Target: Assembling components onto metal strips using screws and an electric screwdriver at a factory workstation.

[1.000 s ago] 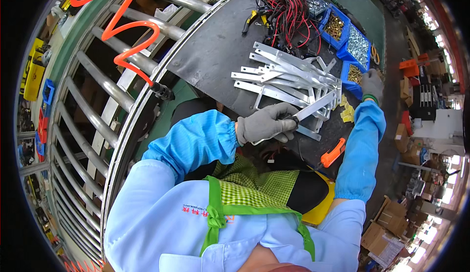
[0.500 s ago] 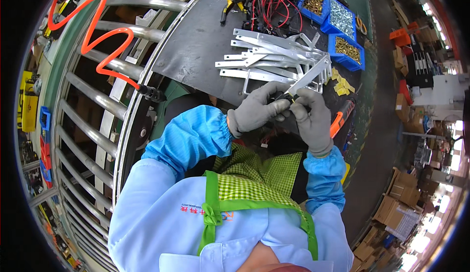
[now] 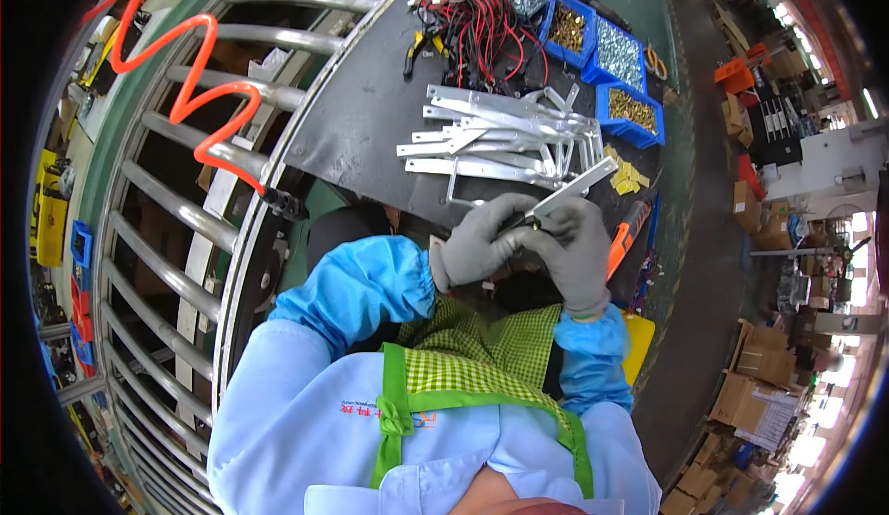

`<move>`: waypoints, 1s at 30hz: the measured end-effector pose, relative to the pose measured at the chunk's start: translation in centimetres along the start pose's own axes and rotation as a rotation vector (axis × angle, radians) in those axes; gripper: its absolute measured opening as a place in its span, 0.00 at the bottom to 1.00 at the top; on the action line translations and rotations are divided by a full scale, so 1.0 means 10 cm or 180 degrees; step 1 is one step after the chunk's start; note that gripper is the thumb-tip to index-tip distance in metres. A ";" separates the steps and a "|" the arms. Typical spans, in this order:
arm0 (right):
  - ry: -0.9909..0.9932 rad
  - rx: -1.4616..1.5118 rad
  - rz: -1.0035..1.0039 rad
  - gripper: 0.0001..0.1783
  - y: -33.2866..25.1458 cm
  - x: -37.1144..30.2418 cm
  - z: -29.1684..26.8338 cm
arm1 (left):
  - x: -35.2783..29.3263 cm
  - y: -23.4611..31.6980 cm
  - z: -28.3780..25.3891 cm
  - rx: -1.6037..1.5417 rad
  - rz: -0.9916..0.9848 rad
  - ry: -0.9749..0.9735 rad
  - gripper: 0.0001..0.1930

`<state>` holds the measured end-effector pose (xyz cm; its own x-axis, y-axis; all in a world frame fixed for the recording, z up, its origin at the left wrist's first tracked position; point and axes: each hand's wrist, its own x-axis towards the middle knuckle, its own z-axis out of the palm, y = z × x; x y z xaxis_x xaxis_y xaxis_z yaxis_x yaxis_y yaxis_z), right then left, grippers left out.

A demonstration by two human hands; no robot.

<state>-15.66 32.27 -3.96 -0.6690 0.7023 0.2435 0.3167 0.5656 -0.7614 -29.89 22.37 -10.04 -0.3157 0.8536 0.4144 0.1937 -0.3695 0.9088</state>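
In front of my body, both grey-gloved hands are close together. My left hand (image 3: 483, 241) is closed on the lower end of a flat silver metal bar (image 3: 583, 182), which slants up to the right and has a hole near its far end. My right hand (image 3: 576, 248) meets it, fingers bent and pressed together by the bar's lower end. A small dark piece shows between the fingers, but its kind is hidden. Just beyond lies a pile of silver metal brackets (image 3: 491, 135) on the dark table (image 3: 343, 126).
Beyond the brackets lie red and black wires (image 3: 482, 29) and yellow-handled pliers (image 3: 413, 56). Blue bins (image 3: 633, 135) of small fasteners stand at the far right, near yellow pieces (image 3: 630, 178). An orange power tool (image 3: 622, 242) lies beside my right hand. Left are metal rollers (image 3: 176, 205) and an orange coiled hose (image 3: 199, 89).
My right hand has drawn in toward my left, its fingers now against the bar's lower end. The bar has tilted flatter and come nearer to me. The view has shifted slightly.
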 end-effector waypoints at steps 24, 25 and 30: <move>0.1783 0.1417 -0.1403 0.27 0.22 -0.07 -1.14 | 0.19 0.00 -0.10 -0.1632 -0.2058 -0.0329 0.19; 0.1711 0.2175 -0.1832 0.29 0.00 -0.02 -1.11 | 0.24 0.03 -0.07 -0.1655 -0.2100 -0.0388 0.19; 0.1422 0.2706 -0.2675 0.38 -0.56 -0.01 -0.75 | 0.31 0.23 0.00 -0.1796 -0.2078 -0.0151 0.18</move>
<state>-12.29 32.30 4.80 -0.1175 0.4416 0.8895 -0.7314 0.5674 -0.3783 -30.46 24.15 -6.63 -0.1615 0.9684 -0.1902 -0.5071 0.0839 0.8578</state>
